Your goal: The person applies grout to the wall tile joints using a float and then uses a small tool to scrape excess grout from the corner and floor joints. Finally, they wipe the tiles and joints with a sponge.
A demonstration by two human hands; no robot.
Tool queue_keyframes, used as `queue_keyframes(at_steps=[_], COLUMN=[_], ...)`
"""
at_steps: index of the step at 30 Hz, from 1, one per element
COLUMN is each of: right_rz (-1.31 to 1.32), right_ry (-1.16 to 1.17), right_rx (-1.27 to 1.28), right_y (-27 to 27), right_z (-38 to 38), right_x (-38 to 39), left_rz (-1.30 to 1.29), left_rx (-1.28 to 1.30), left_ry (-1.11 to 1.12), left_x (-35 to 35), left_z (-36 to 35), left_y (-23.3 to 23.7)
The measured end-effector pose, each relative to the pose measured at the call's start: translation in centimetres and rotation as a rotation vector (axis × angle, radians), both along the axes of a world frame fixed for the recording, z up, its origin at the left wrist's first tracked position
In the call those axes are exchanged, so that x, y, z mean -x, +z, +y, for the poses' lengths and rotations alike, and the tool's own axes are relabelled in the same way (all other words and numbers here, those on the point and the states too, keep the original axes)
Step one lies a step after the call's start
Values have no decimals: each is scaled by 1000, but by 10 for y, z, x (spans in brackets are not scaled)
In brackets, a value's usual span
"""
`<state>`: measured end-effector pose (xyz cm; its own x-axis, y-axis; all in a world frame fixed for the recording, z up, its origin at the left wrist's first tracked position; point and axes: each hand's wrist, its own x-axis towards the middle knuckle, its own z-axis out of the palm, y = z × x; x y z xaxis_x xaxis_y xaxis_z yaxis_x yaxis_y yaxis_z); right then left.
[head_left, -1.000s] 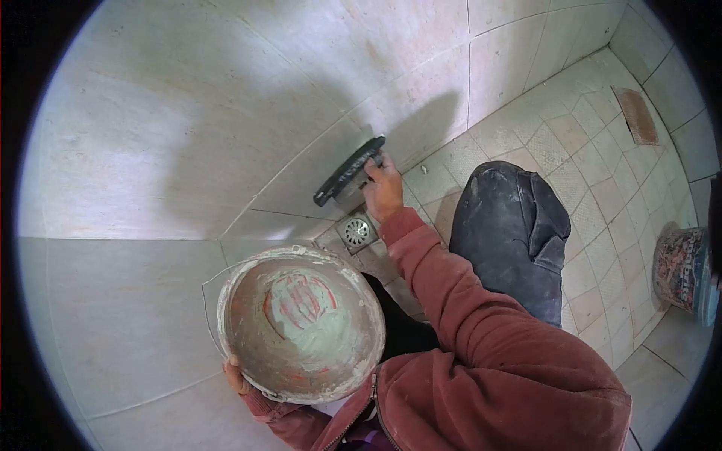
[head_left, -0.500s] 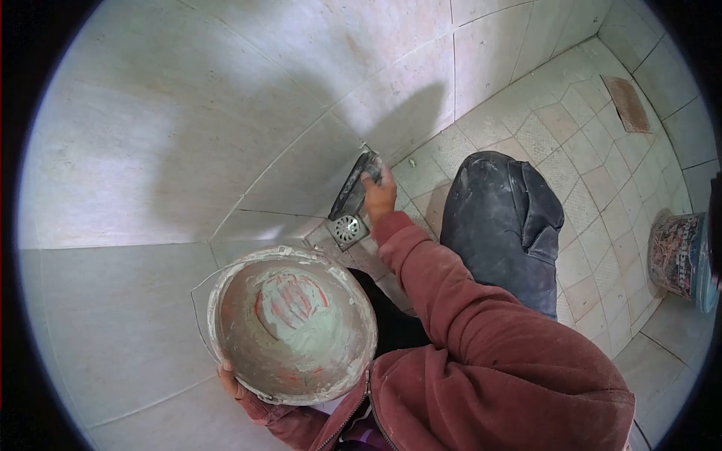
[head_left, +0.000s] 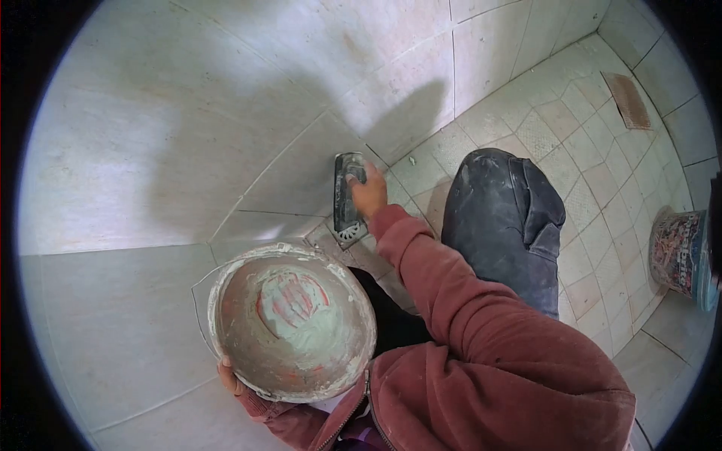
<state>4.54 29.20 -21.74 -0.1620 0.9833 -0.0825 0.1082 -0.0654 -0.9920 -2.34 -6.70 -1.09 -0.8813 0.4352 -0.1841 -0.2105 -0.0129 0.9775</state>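
My right hand [head_left: 368, 193] is closed around a black grout float [head_left: 344, 203]. The float lies along the foot of the tiled wall, and its lower end overlaps the round metal floor drain [head_left: 349, 235]. Against my body, my left hand [head_left: 230, 375] grips the rim of a bucket [head_left: 239, 323] smeared with pale grout. The bucket is tipped so that its inside faces me, with whitish-green grout over red patches at the bottom. Most of my left hand's fingers are hidden by the bucket.
The tiled wall [head_left: 301, 158] rises in front of my right hand. My bent knee [head_left: 500, 218] stands right of my forearm. A labelled tub [head_left: 674, 252] sits at the far right, and a brown rectangular piece [head_left: 628, 101] lies on the floor at the far end.
The grout float has turned and shifted slightly left, showing more of its flat back and now covering part of the drain. The left hand and bucket have barely moved.
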Motion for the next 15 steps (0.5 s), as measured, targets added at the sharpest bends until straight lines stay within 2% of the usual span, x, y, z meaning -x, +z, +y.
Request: queue_keyframes(at_steps=[4, 5, 7, 8, 9, 10, 13, 15], right_rz=[55, 45, -4, 2, 64, 121, -29, -36], right_ry=[-162, -167, 39, 41, -54, -148, -7, -55], right_rx=[-17, -13, 39, 32, -19, -63, -107, -90], right_y=[14, 10, 9, 15, 20, 21, 12, 9], right_z=[14, 10, 3, 8, 13, 14, 7, 2], right_x=[6, 2, 0, 1, 1, 0, 1, 2], left_rz=[66, 75, 92, 51, 8, 8, 48, 54], left_rx=[96, 46, -20, 4, 32, 37, 15, -11], left_ry=[-33, 26, 81, -19, -113, -106, -99, -33], left_x=[4, -8, -7, 1, 5, 5, -9, -12], left_z=[-10, 3, 7, 1, -4, -12, 4, 15], left_y=[0, 2, 2, 4, 3, 0, 3, 8])
